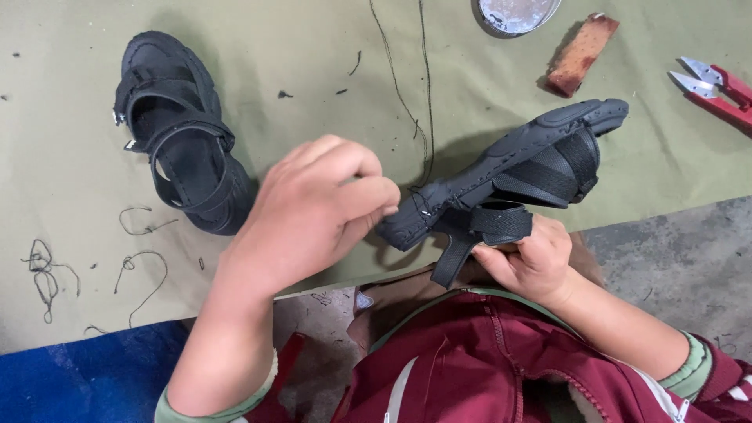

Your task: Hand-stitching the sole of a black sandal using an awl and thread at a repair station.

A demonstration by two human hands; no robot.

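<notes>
Two black sandals are out on this olive cloth bench (70, 164), and only one of them is in hand. The held sandal (509, 168) is turned on its side just above the bench's near edge, sole facing away, toe end up to the right and heel end down to the left. The right hand (529, 262) grips it from underneath, fingers closed around the lower straps, with one loose strap hanging down beside the thumb. The left hand (313, 207) is curled nearly shut at the heel end, fingertips pinched together right against the sole's edge, where small pale stitches show. Whether it pinches a needle or the thread I cannot tell. A thin black thread (423, 110) runs from that spot up across the cloth to the far edge.

The other sandal (180, 133) lies flat on the bench well to the left, straps up, touched by nobody. Thread scraps (47, 270) curl on the cloth near the left edge. At the far side sits a round metal lid (513, 16), cut off by the frame, with a brown block (581, 53) just beside it. Red-handled snips (717, 90) lie at the far right, blades pointing left. Below, the person's maroon jacket (501, 360) fills the foreground, above a grey floor (674, 251).
</notes>
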